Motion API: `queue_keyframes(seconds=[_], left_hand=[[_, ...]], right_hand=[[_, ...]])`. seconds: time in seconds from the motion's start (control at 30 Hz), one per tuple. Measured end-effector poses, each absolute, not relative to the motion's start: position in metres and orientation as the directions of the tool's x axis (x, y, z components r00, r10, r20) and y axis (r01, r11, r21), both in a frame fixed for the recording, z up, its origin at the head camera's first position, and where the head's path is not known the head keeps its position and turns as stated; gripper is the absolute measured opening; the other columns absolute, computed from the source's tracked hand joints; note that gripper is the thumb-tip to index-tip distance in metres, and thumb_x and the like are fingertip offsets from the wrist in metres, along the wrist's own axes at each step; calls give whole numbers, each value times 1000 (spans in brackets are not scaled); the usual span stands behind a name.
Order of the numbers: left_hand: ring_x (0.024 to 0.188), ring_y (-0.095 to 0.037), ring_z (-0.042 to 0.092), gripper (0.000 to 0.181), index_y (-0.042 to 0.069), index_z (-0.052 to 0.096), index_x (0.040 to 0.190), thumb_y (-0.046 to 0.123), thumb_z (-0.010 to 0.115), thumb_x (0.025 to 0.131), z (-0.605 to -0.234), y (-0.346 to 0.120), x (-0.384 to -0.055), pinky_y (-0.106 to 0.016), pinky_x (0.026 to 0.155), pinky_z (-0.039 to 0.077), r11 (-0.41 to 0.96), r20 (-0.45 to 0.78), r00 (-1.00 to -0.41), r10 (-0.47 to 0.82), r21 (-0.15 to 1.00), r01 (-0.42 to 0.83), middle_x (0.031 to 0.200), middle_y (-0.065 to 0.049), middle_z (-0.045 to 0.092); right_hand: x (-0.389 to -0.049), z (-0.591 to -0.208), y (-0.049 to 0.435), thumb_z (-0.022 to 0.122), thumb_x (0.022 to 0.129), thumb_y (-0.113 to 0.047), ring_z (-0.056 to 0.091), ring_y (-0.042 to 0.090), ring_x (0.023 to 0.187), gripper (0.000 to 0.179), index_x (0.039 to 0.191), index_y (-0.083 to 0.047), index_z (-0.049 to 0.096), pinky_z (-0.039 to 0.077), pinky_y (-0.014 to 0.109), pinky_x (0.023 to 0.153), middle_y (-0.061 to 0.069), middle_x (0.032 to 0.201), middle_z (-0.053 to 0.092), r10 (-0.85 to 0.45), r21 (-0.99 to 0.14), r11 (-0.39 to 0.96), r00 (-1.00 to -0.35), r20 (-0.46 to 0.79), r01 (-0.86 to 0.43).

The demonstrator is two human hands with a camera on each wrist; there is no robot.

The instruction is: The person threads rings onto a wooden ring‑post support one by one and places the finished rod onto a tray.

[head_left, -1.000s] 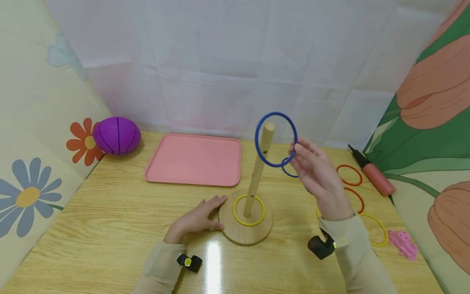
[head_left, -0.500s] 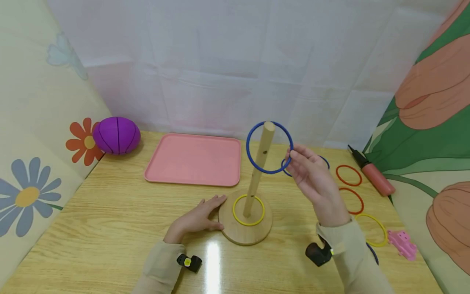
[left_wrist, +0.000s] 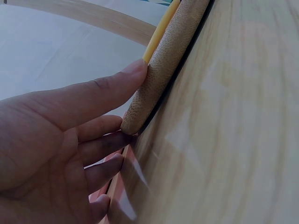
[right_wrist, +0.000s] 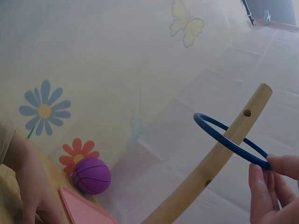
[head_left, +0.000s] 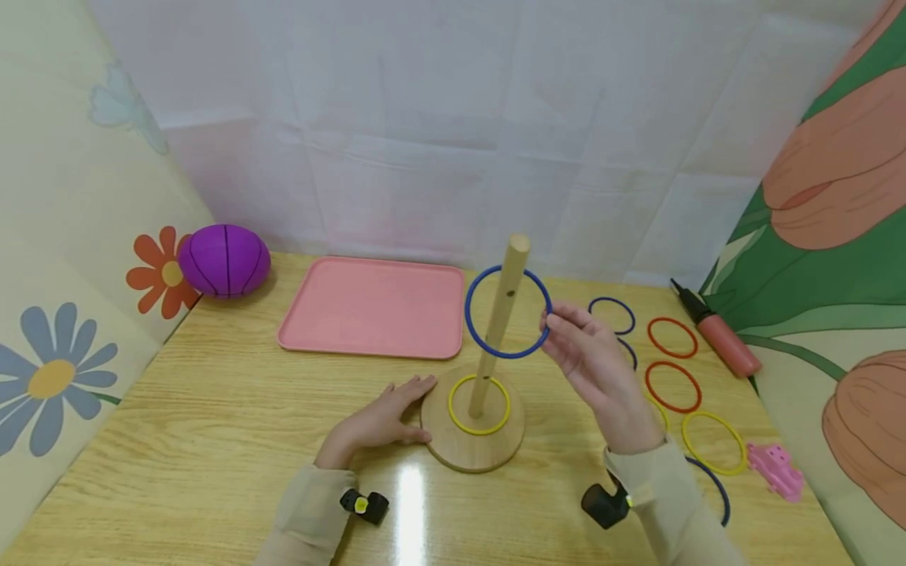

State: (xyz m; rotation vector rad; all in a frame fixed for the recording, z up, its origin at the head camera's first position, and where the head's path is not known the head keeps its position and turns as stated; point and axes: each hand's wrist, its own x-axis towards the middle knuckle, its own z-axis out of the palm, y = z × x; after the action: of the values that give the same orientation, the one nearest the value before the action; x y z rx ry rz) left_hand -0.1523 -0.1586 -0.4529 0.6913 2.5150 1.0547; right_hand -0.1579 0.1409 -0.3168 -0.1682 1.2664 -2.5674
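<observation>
My right hand pinches the right side of a blue ring between thumb and fingertips. The ring encircles an upright wooden post, tilted, somewhat below its top; the right wrist view has the post passing through the ring. A round wooden base carries the post, with a yellow ring lying around its foot. At the base's left edge rests my left hand, fingers extended. In the left wrist view its thumb touches the rim of the base, other fingertips beside it.
Right of the post lie several loose rings, among them a red ring and a blue ring. Beyond them are a hand pump and a pink toy. A pink tray and a purple ball sit back left.
My right hand has brought the blue ring down and left, from up by the post's top to around the post below it. The left hand stays in place on the base.
</observation>
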Motion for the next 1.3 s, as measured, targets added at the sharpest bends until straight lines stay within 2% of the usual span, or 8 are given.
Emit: queue_keyframes(seconds=[0.23,0.7,1.0,1.3], left_hand=[[145,-47,20,85,-5,28,149,27,74,85,-454,-158,-153,-66,118,3,612,-101,-830,549,724,317,155,-27,29],[145,-47,19,85,-4,28,149,27,74,85,-455,-158,-153,-66,118,3,609,-99,-831,547,729,314,155,-26,29],[144,-48,20,86,-5,28,149,28,74,84,-456,-158,-153,-67,117,4,611,-90,-832,547,722,324,154,-28,29],[145,-48,20,86,-5,28,149,28,74,84,-456,-158,-153,-66,118,3,610,-92,-831,548,724,322,155,-27,29]], right_hand=[[-157,-330,138,44,96,8,68,7,81,37,87,-15,72,58,16,73,-1,86,70,-254,-817,-541,-965,-67,199],[-158,-362,137,47,94,11,68,4,82,39,88,-18,71,58,17,77,-6,86,71,-255,-868,-446,-960,-112,220],[-164,-386,137,47,95,10,66,3,79,41,86,-21,71,59,17,74,-8,82,70,-246,-919,-324,-958,-148,225],[-172,-407,139,56,92,7,64,3,78,28,89,-19,68,59,19,73,-10,82,68,-198,-958,-164,-959,-204,237]])
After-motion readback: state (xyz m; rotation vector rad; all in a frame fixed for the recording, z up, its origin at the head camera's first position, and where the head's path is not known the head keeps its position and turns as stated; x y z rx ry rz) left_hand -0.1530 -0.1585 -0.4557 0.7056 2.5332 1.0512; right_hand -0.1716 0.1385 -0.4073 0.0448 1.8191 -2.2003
